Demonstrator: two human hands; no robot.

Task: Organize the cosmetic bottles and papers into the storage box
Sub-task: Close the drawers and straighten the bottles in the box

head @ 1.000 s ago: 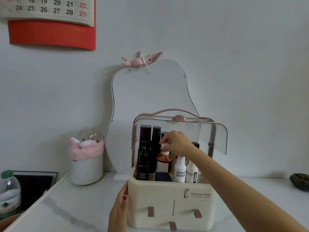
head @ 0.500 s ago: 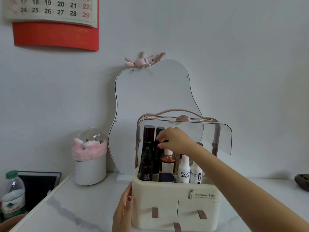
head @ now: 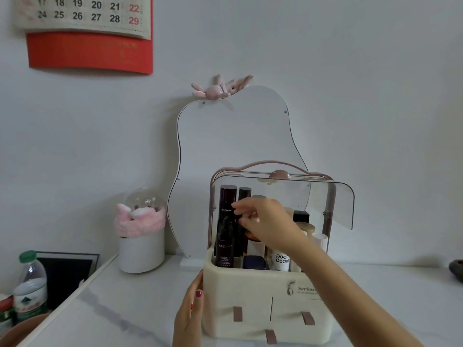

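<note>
Cream plastic storage box, left hand resting flat against its side.
Right hand fingertips pinch the slim black bottle; likely rigid, smooth, top-heavy, best gripped mid-body.

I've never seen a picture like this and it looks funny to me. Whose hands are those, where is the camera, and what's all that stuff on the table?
The camera sits on a person's head and looks down, so you see their own two hands. The left hand rests flat against the side of a cream storage box on the white table. The right hand reaches in among the bottles and seems to pinch a tall dark bottle; its fingers hide exactly where. A clear lid is swung open above. Behind stands a curvy mirror, and to the left a white pot with something pink and fluffy.
</note>
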